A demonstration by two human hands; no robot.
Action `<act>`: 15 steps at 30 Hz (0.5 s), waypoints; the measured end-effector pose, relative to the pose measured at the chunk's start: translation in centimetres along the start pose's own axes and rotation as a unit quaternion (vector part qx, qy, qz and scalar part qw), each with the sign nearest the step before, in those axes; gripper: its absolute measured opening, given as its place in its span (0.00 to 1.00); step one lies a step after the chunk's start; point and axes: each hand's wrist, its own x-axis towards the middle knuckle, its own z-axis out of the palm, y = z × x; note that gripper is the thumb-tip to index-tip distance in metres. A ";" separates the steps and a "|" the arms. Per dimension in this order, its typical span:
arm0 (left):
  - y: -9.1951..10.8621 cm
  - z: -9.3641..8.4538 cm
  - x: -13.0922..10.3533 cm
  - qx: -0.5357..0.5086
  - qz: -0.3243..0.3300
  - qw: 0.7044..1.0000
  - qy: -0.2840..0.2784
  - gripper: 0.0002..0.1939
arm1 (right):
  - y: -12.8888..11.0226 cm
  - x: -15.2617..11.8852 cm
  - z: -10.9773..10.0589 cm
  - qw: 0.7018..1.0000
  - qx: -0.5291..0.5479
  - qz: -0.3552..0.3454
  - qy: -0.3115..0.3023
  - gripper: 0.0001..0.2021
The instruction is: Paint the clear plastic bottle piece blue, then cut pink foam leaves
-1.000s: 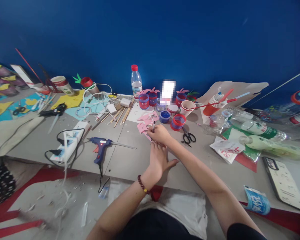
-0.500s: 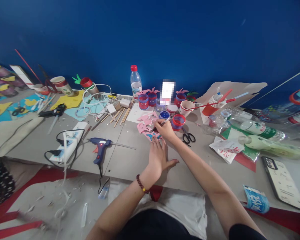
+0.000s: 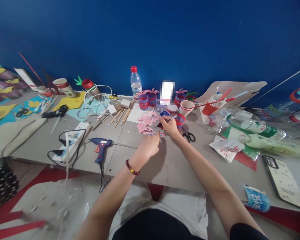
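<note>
In my right hand (image 3: 169, 127) is a slim dark pen (image 3: 158, 125), gripped in the fingers with its tip pointing down and left over pink paper cutouts (image 3: 146, 127). My left hand (image 3: 148, 146) is closed at the near edge of these cutouts, thumb and forefinger drawn together; what lies between them is hidden. A bit of blue shows close to those fingertips. Just beyond my right hand stand a jar of blue paint (image 3: 164, 114) and a red-and-purple painted cup (image 3: 180, 120), partly covered by the hand. Black-handled scissors (image 3: 189, 136) lie to its right.
A blue glue gun (image 3: 102, 146) and a power strip (image 3: 71, 143) lie left. Wooden sticks (image 3: 118, 116), a red-capped bottle (image 3: 135, 83) and painted cups (image 3: 143, 101) stand or lie behind. Plastic bottles (image 3: 260, 128) and a phone (image 3: 286, 183) are at right.
My left hand has gone from lying flat with fingers spread to being closed, and sits slightly further left. My right hand, still with the pen, has moved a little right.
</note>
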 end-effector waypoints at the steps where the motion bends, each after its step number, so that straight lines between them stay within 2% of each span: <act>1: -0.7 -0.4 0.2 -0.006 -0.004 1.000 -0.006 0.20 | -0.2 0.0 -0.1 1.000 -0.001 -0.008 0.013 0.25; 5: -2.9 -1.3 0.4 -0.051 -0.005 0.998 -0.023 0.16 | -1.2 -0.3 -0.5 0.997 -0.010 -0.044 0.057 0.25; 9: -3.6 -1.5 0.0 -0.078 -0.002 0.997 -0.025 0.17 | -2.0 -1.8 -0.6 0.997 0.019 -0.048 0.063 0.21; 13: -3.6 -1.4 0.0 -0.082 -0.013 0.996 -0.045 0.16 | -1.1 -4.9 -1.0 0.996 0.016 -0.041 0.082 0.15; 15: -3.7 -1.3 0.1 -0.083 -0.005 0.996 -0.044 0.14 | 0.0 -6.7 -1.2 0.998 0.012 -0.018 0.058 0.10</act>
